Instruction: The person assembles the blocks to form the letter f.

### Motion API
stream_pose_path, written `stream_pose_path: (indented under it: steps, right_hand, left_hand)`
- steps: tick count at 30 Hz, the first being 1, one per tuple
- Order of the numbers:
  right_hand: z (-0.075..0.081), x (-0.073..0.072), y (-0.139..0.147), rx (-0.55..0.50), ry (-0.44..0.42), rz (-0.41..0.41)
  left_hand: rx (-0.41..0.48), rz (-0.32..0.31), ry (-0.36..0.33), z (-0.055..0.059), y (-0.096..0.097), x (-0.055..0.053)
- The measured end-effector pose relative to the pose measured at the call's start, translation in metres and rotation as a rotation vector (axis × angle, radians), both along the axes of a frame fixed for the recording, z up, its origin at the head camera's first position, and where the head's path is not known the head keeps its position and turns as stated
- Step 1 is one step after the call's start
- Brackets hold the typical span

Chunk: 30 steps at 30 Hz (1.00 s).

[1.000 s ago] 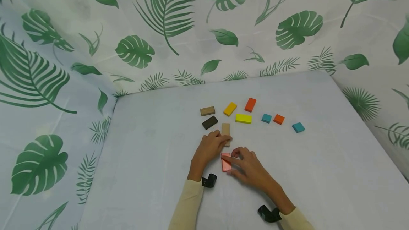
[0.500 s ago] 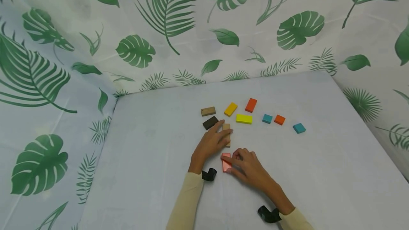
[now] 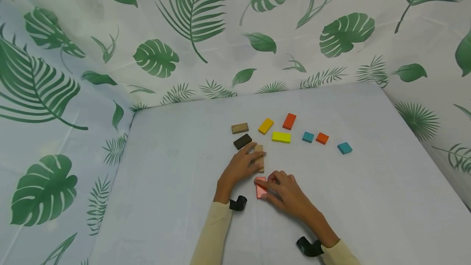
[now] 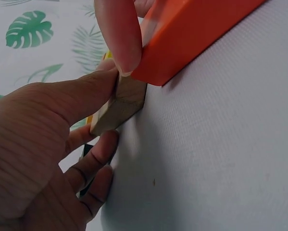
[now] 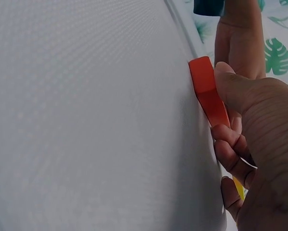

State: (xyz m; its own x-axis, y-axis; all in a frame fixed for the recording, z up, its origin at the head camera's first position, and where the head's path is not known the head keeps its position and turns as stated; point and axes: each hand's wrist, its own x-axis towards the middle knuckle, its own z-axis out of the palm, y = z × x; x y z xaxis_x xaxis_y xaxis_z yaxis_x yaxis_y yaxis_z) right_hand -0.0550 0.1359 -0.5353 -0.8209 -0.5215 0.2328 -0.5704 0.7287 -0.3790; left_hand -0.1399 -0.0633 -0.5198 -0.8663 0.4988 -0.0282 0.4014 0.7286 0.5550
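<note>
My left hand (image 3: 239,169) pinches a tan wooden block (image 3: 260,162) from its left, thumb near the close end and fingers reaching over towards the far end. The block lies lengthwise on the table, as the tan end face (image 4: 127,101) in the left wrist view shows. Just nearer to me, my right hand (image 3: 290,193) holds a pinkish-red block (image 3: 261,192) between thumb and fingers. Looking orange-red in the right wrist view, this block (image 5: 208,89) rests along the cloth. A short gap separates the two blocks in the head view.
Beyond my left hand lie a dark brown block (image 3: 242,141) and a brown wooden one (image 3: 240,128). Yellow (image 3: 281,137), amber (image 3: 265,126) and red (image 3: 289,121) blocks lie behind. Blue (image 3: 308,137), orange (image 3: 322,138) and blue (image 3: 344,148) pieces sit right. Leaf-print cloth (image 3: 206,32) hangs behind.
My left fingers have spread from the tan block's near part towards its far end, and the block has shifted slightly towards me and left. My right hand has stayed on the pinkish-red block.
</note>
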Motion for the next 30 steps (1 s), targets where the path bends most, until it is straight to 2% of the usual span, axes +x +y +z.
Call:
stream_pose_path:
  steps: [9, 16, 21, 30]
  right_hand:
    - [0.001, 0.0, 0.0, -0.017, -0.022, -0.005]
    - [0.001, 0.001, 0.0, -0.024, -0.028, -0.009]
    - [0.001, 0.0, 0.0, -0.01, -0.034, -0.011]
    - [0.001, 0.001, 0.002, -0.028, -0.048, -0.003]
  left_hand:
    - [0.023, -0.015, 0.033, -0.004, -0.003, 0.004]
    - [0.041, -0.003, 0.0, -0.004, -0.005, 0.007]
    - [0.042, -0.008, 0.003, -0.005, -0.005, 0.008]
    - [0.087, -0.05, -0.032, -0.008, -0.013, 0.006]
